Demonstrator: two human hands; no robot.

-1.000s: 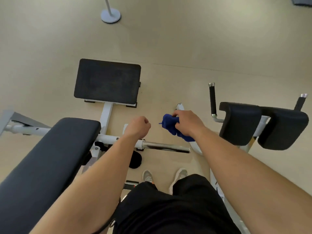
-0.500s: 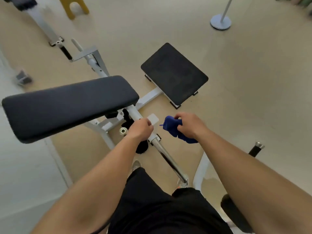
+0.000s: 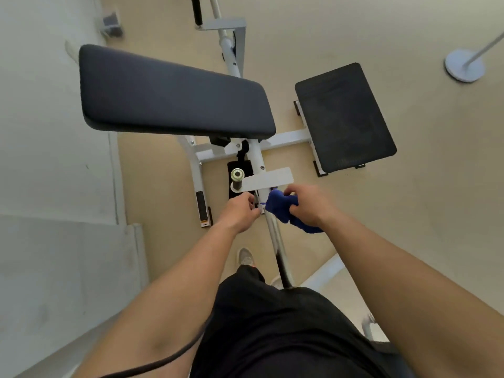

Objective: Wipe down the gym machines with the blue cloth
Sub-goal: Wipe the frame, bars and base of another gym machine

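A white-framed gym machine stands below me, with a long black pad [image 3: 174, 96] and a black foot plate [image 3: 345, 115]. Its chrome bar [image 3: 275, 238] runs from the white bracket [image 3: 264, 180] down toward my legs. My right hand [image 3: 308, 205] grips the bunched blue cloth [image 3: 281, 210] just right of the bar's upper end. My left hand [image 3: 240, 211] is curled at the bar's left side, fingertips near the cloth's loose thread; whether it pinches anything is unclear.
A pale wall [image 3: 49, 132] and a ledge [image 3: 68, 268] lie on the left. A round white stand base [image 3: 463, 65] sits on the beige floor at the upper right. More white frame and a black grip [image 3: 196, 12] are at the top.
The view has swung left, so the pad now lies across the top. Both hands stayed by the bar's upper end; the cloth now sits against the bar, closer to my left hand.
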